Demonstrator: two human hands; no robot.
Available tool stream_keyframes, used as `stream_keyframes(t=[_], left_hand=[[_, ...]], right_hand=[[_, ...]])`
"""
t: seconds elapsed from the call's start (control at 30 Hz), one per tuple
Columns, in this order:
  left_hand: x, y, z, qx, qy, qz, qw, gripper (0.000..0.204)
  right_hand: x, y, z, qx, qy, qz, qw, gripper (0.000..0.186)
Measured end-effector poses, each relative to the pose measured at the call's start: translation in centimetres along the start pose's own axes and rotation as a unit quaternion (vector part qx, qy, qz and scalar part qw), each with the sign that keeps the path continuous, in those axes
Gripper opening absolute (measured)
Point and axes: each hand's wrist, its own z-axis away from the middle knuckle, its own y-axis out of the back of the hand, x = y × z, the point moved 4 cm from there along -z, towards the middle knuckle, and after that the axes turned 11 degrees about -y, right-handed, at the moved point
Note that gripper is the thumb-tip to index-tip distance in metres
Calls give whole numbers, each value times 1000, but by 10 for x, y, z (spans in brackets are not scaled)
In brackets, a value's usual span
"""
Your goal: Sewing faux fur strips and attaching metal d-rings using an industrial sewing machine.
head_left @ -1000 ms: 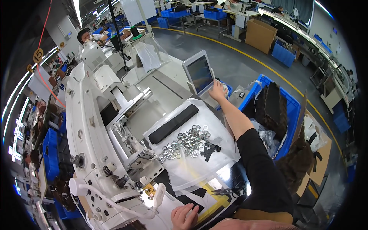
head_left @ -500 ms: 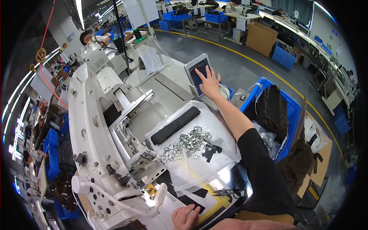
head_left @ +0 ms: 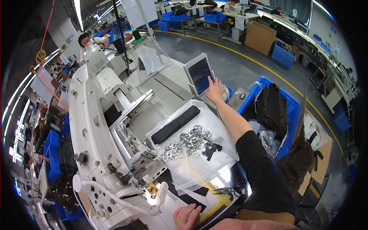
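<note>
Right hand reaches forward with nothing in it that shows, fingers extended and partly bent, the tips at the lower right border of a flat, dark screen in a pale grey frame. Whether they touch it, I cannot tell. The screen stands just ahead and left of this hand, tilted back, probably for easy reading and reach.

Nearer the body and left of that hand, a crumpled, translucent white sheet bears a heap of silvery, rounded metal rings, a long black fabric strip and short black cloth strips. It likely keeps the small rings together.

Left hand lies at the near table edge, loosely bent, beside flat black cloth pieces; its underside is hidden, so any grip cannot be told. Dark metal scissors lie to its right, seemingly kept handy. Left of both hands stands a bulky white sewing machine.

Half a second ago, the right fingers spread wide across the screen; now they are lower, closer together and nearer its right edge. The left hand looks unchanged.
</note>
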Motion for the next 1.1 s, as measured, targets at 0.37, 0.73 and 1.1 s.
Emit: stream_keyframes(t=[0.37,0.73,1.1], left_hand=[[-3,-3,4,-11,-3,10,1000,30],[-4,-8,3,41,36,28,998,27],[-8,-4,4,29,110,97,989,32]], right_hand=[[10,-5,-2,-26,-7,13,1000,79],[6,-6,-5,-10,-8,3,1000,80],[5,-8,-8,8,-12,-23,1000,81]])
